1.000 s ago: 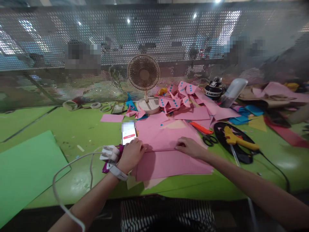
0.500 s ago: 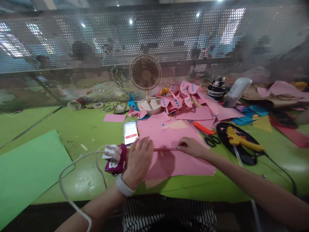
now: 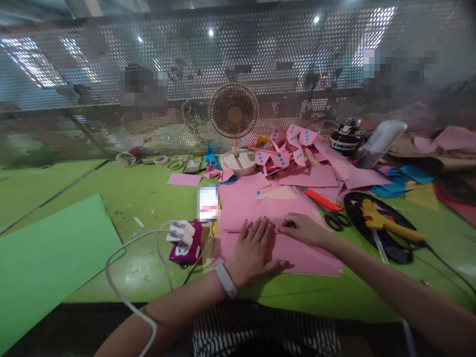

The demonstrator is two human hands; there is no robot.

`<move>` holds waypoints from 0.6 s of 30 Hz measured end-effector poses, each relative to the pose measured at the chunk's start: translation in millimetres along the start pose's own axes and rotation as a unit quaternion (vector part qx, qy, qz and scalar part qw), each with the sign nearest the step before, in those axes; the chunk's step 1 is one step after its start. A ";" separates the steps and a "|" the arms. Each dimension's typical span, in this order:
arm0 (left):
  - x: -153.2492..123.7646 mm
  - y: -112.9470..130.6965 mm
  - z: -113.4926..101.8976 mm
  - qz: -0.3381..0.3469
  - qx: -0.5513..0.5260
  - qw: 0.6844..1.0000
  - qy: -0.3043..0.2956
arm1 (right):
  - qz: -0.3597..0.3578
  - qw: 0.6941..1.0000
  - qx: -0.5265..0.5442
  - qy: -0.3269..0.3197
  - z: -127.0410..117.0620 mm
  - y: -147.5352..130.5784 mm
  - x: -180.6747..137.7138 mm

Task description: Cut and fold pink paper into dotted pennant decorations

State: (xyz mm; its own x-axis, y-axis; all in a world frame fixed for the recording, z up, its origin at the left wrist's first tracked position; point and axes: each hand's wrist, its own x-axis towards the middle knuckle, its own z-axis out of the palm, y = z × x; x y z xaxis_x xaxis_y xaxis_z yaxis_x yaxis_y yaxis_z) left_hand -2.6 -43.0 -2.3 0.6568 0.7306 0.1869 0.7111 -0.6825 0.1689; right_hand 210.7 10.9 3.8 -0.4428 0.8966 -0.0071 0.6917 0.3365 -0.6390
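My left hand [image 3: 253, 250] lies flat on pink paper [image 3: 308, 258], fingers stretched forward and thumb out to the right. Under its fingertips runs a thin pink folded strip or edge [image 3: 232, 230], which lies crosswise on the sheet. At the strip's right end, my right hand [image 3: 303, 229] is closed, fingertips pinched at the paper. Whether the strip is a separate piece or a fold of the top sheet, I cannot tell. Beyond both hands, more pink sheets [image 3: 238, 191] spread over the green table.
Left of the paper are a lit phone [image 3: 208, 203] and a purple pack with a white charger [image 3: 180, 233] and cable. To the right lie scissors [image 3: 336, 220] and a yellow glue gun [image 3: 390, 225]. Behind stand a fan [image 3: 234, 111] and a heap of pink cutouts [image 3: 288, 153].
My left hand has slid right along the pink strip, closer to my right hand, and its thumb now sticks out. My right hand stays at the strip's right end. The view has shifted slightly.
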 end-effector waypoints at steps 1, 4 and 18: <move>0.2 0.1 0.0 -0.003 -0.003 1.000 -0.004 | 0.004 1.000 0.002 -0.002 -0.1 0.1 0.3; 0.7 0.0 0.6 -0.013 -0.009 1.000 -0.013 | 0.006 1.000 0.003 -0.004 -0.6 0.3 1.2; 3.5 -0.9 -1.6 0.000 0.009 1.000 -0.011 | 0.003 1.000 0.015 -0.017 -6.0 -2.1 3.5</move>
State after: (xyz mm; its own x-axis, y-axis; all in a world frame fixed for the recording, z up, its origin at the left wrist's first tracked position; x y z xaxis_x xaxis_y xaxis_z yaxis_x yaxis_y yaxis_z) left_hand -1.4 -39.9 -0.3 0.6619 0.7309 0.1661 0.7152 -0.6822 0.1517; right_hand 211.2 15.1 9.8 -0.4583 0.8880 -0.0370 0.6773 0.3221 -0.6614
